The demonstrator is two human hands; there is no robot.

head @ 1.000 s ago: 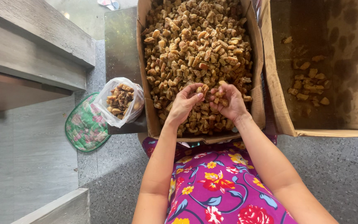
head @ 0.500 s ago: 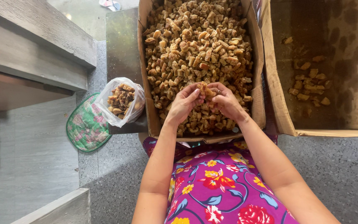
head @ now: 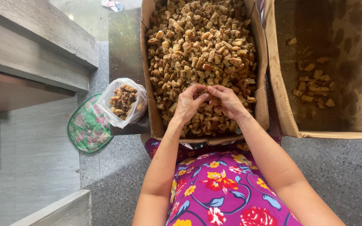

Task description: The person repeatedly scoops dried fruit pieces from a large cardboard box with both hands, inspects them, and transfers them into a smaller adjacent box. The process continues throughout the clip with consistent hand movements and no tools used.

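Note:
A cardboard box (head: 262, 109) in front of me is heaped with small brown fried pieces (head: 202, 50). Both hands rest on the pile near its front edge. My left hand (head: 188, 104) and my right hand (head: 228, 101) meet at the fingertips, fingers curled around a few of the pieces held between them. My forearms reach in over a purple flowered garment (head: 218, 188) on my lap.
A second cardboard box (head: 281, 100) at the right holds only a few brown pieces (head: 315, 86) on a stained bottom. A clear plastic bag (head: 124, 102) of the same pieces sits left of the full box, beside a green flowered mat (head: 86, 127). Wooden steps (head: 30, 54) rise at left.
Both hands have drawn closer together on the pile, and the fingers have curled in around a few pieces. The boxes and bag have not moved.

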